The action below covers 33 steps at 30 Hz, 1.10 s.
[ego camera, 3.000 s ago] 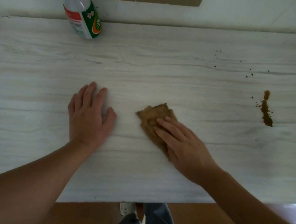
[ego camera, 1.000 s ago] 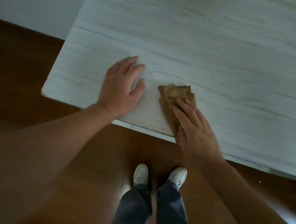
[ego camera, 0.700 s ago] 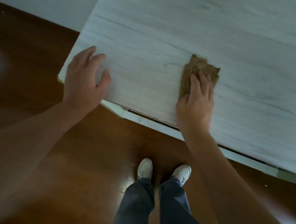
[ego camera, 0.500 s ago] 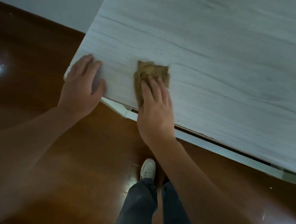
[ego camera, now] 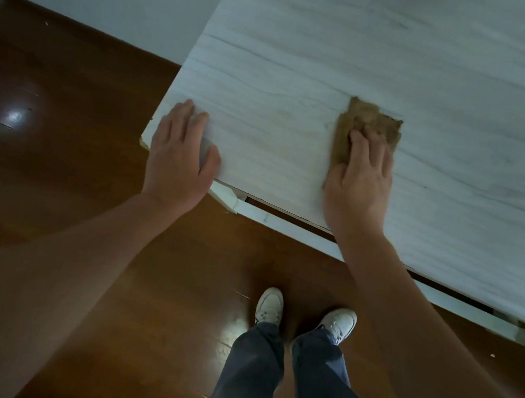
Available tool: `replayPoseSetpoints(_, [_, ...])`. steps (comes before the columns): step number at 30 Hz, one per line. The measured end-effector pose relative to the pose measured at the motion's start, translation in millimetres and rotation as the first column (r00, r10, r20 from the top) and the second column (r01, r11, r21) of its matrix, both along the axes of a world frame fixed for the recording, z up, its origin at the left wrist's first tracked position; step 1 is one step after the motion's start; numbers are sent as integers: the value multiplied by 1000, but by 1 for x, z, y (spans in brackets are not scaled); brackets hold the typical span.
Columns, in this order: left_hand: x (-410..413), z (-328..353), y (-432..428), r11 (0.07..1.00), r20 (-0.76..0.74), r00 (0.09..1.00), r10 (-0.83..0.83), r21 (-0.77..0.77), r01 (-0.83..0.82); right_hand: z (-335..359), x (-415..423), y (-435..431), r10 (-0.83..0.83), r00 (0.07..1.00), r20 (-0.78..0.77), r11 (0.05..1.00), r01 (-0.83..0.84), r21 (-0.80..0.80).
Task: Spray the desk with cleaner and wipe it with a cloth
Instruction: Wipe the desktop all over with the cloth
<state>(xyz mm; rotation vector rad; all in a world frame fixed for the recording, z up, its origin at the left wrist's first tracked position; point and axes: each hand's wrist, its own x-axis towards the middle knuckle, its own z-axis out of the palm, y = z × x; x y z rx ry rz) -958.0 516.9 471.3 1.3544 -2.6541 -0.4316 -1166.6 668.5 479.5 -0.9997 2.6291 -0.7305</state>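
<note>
The right grip point(ego camera: 360, 181) lies flat with its fingers straight, pressing the brown cloth point(ego camera: 370, 121) onto the counter point(ego camera: 342, 42). It does not clutch the cloth: the cloth's far part sticks out past the fingertips and its near part is hidden under the palm. The cloth sits near the counter's front edge, well in from the near left corner. The left grip point(ego camera: 181, 158) is also spread flat and holds nothing. It rests on that near left corner with its heel over the edge.

The step in hand looks like wiping the front left stretch of the counter. To do it well, pressure should come through the whole palm and fingers, so that the cloth slides as one flat piece rather than bunching. Its rumpled far edge suggests it could fold under if shoved forward hard. Strokes are best run along the front edge in overlapping passes towards the left corner. The left grip should lift clear so the patch beneath it gets wiped too. A faint tan tinge point(ego camera: 283, 131) shows between the two grips, and that patch probably wants a firm pass. This close to the edge the cloth could slip off onto the wooden floor point(ego camera: 62, 139), so the palm should remain over the counter.
</note>
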Motion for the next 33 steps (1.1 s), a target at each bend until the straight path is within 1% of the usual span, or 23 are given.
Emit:
replayPoseSetpoints(2, [-2, 0, 0, 999, -19, 1000, 22, 23, -22, -2, 16, -15, 45, 999, -1, 999, -45, -27])
replayPoseSetpoints(4, [-6, 1, 0, 996, -58, 996, 72, 49, -70, -4, 30, -14, 164, 986, -27, 985, -165, -49])
replayPoseSetpoints(6, [-14, 3, 1, 995, -90, 991, 97, 34, -94, -5, 34, -1, 282, 957, -63, 958, -284, -33])
replayPoseSetpoints(9, [-38, 5, 8, 1000, -101, 995, 8, -3, -9, -3, 22, 29, 379, 922, -83, 926, -378, 26])
replayPoseSetpoints(11, [-63, 6, 19, 994, -95, 990, -105, 0, 105, 0, 4, 52, 371, 924, -95, 928, -367, 58])
replayPoseSetpoints(14, [-105, 5, 40, 966, -105, 960, -258, -7, 259, -1, -29, 84, 276, 955, -112, 961, -272, 52])
replayPoseSetpoints(16, [-135, 4, 59, 944, -132, 936, -327, -9, 328, -1, -58, 108, 152, 981, -119, 988, -148, 45])
replayPoseSetpoints(18, [-164, 5, 79, 930, -172, 916, -362, -6, 366, 0, -89, 134, 30, 992, -126, 998, -22, 66])
replayPoseSetpoints(22, [-211, 7, 111, 901, -200, 884, -423, 11, 434, 7, -138, 171, -230, 967, -111, 966, 240, 94])
replayPoseSetpoints(24, [-228, 3, 124, 888, -172, 877, -450, 17, 459, 5, -146, 173, -307, 946, -103, 944, 316, 91])
replayPoseSetpoints(26, [-236, -5, 133, 883, -102, 879, -466, 16, 469, 2, -142, 165, -342, 934, -101, 934, 350, 74])
replayPoseSetpoints(28, [-237, -11, 137, 879, -52, 878, -476, -10, 476, -1, -129, 156, -320, 943, -95, 944, 326, 55])
replayPoseSetpoints(29, [-236, -13, 137, 877, -45, 876, -480, -23, 479, -3, -120, 152, -275, 957, -91, 959, 279, 42])
replayPoseSetpoints(31, [-235, -13, 135, 875, -31, 875, -484, -40, 483, -6, -99, 149, -124, 988, -93, 991, 127, 32])
replayPoseSetpoints(33, [-237, -12, 135, 880, -26, 880, -475, -54, 473, -7, -86, 155, 44, 993, -108, 998, -39, 48])
